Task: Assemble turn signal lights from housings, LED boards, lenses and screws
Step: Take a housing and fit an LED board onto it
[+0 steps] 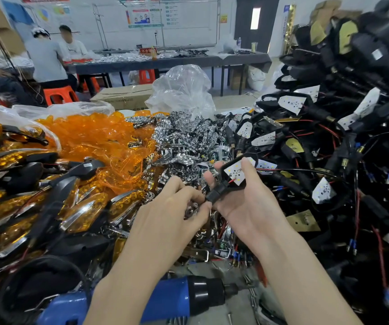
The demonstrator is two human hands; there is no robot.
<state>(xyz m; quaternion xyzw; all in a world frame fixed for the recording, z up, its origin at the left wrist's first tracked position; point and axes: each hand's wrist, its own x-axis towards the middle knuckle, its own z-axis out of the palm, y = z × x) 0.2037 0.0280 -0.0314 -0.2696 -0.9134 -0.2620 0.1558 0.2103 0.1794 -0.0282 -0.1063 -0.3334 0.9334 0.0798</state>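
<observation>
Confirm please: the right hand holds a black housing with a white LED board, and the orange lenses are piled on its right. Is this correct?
Not quite. The head view shows the right hand holding the black housing with the white LED board, but the orange lenses are piled on its left, not its right.

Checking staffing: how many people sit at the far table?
2. Person in grey, back turned, at the table's left end; person in white beyond. Others may be hidden.
</observation>
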